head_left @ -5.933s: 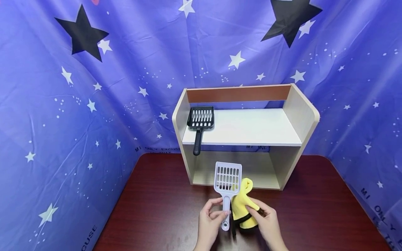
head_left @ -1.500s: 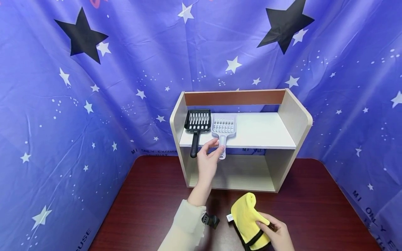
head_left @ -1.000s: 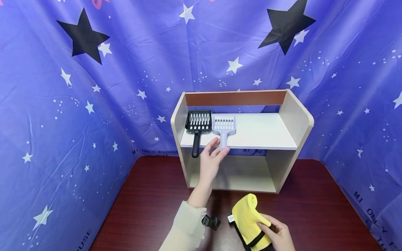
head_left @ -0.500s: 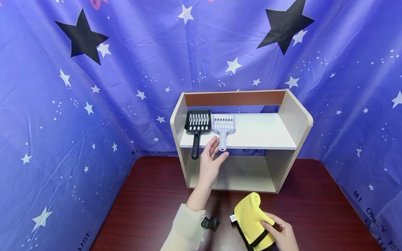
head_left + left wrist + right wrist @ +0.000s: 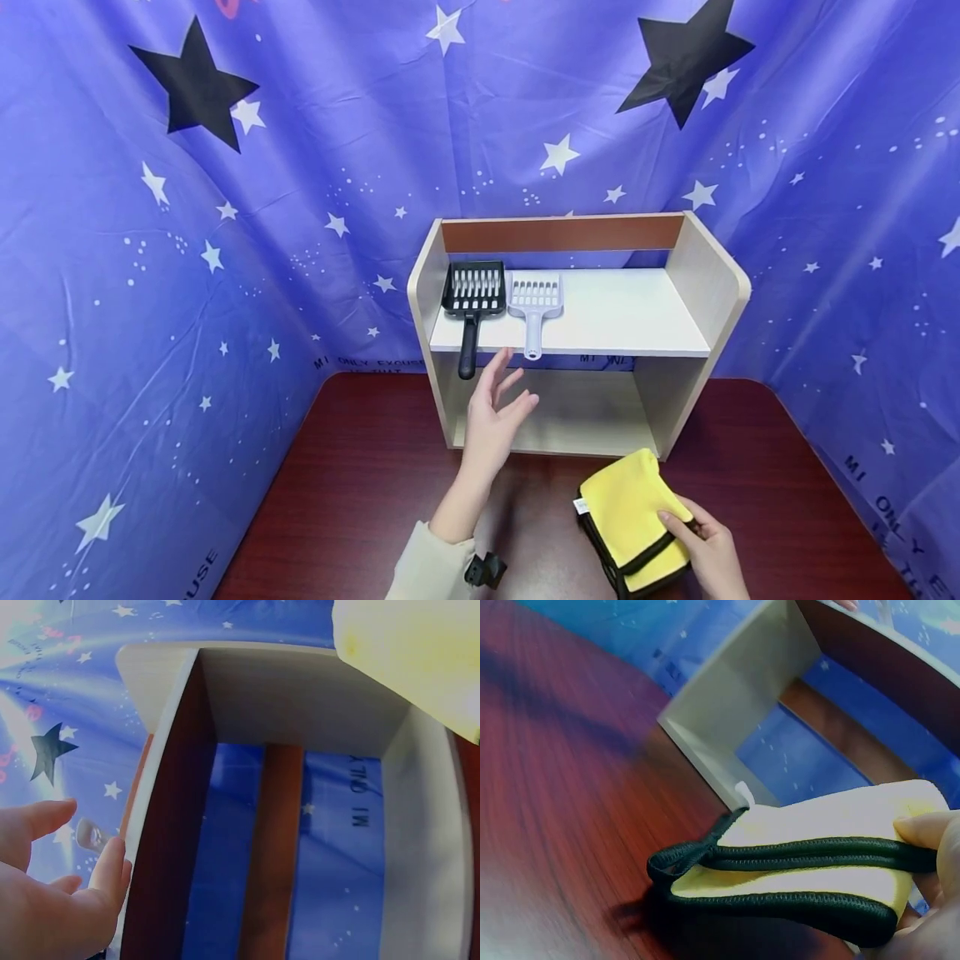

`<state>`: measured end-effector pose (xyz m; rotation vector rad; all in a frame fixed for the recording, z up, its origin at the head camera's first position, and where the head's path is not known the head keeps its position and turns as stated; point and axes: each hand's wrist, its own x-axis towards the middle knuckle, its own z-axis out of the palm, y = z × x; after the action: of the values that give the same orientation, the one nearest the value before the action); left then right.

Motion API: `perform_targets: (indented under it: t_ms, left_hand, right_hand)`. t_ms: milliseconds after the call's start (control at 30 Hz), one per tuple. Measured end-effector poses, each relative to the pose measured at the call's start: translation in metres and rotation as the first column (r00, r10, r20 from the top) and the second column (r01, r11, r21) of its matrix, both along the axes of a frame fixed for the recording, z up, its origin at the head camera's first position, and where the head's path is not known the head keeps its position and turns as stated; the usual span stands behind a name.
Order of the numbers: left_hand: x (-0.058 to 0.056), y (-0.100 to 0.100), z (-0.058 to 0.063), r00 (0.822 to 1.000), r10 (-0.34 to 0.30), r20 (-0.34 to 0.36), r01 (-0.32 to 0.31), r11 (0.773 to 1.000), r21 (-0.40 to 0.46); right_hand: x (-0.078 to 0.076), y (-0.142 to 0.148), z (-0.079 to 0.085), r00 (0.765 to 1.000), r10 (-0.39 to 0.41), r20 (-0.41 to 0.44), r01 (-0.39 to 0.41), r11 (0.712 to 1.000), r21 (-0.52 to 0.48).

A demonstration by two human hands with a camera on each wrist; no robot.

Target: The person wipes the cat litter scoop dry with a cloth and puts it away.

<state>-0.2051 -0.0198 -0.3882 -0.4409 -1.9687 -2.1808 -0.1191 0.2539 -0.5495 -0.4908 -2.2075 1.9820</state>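
Note:
My left hand (image 5: 491,421) is in front of the shelf unit with fingers spread, holding nothing, just below the handle end of a pale lavender slotted litter scoop (image 5: 534,312). That scoop lies on the white upper shelf (image 5: 622,312), its handle jutting past the front edge. Beside it on the left lies a black litter scoop (image 5: 471,312), its handle overhanging too. My right hand (image 5: 708,542) pinches a folded yellow cloth (image 5: 630,508) with black edging and a white tag, above the table's right front. In the right wrist view the cloth (image 5: 825,817) hangs from thumb and fingers.
The wooden two-tier shelf unit (image 5: 723,304) stands at the back of the dark red table (image 5: 360,492). Its lower compartment (image 5: 585,408) faces me. Blue star-printed curtains (image 5: 300,208) enclose the left, back and right.
The left hand carried the lavender scoop onto the upper shelf beside the black one, let go and drew back toward me. The right hand has shifted right and slightly up with the cloth.

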Motion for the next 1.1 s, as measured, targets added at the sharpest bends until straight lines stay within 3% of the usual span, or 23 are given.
perform_targets:
  t_ms: [133, 233, 333, 667, 933, 1100]
  left_hand:
    - [0.009, -0.009, -0.015, 1.0, 0.012, 0.006, -0.011, 0.998, -0.054]
    - [0.007, -0.015, -0.036, 1.0, 0.018, 0.017, -0.016, 0.998, -0.068]
    - [0.01, -0.023, -0.049, 0.999, 0.02, 0.044, -0.018, 0.998, -0.06]
    - [0.014, -0.049, -0.083, 0.993, 0.083, 0.078, -0.075, 0.991, -0.108]
    - [0.02, -0.066, -0.101, 0.989, 0.102, 0.105, -0.09, 0.989, -0.114]
    - [0.023, -0.072, -0.109, 0.985, 0.117, 0.126, -0.101, 0.987, -0.128]
  right_hand:
    - [-0.004, 0.016, -0.007, 0.998, -0.023, 0.061, 0.026, 0.998, -0.052]
    - [-0.008, 0.029, -0.012, 0.992, -0.033, 0.121, 0.043, 0.996, -0.079]
    - [-0.013, 0.042, -0.016, 0.986, -0.027, 0.166, 0.043, 0.994, -0.097]
    - [-0.023, 0.071, -0.028, 0.966, -0.002, 0.26, -0.01, 0.999, 0.044]
    - [-0.027, 0.081, -0.03, 0.938, 0.048, 0.342, -0.096, 0.988, 0.123]
    - [-0.026, 0.084, -0.031, 0.939, 0.012, 0.344, -0.085, 0.977, 0.196]
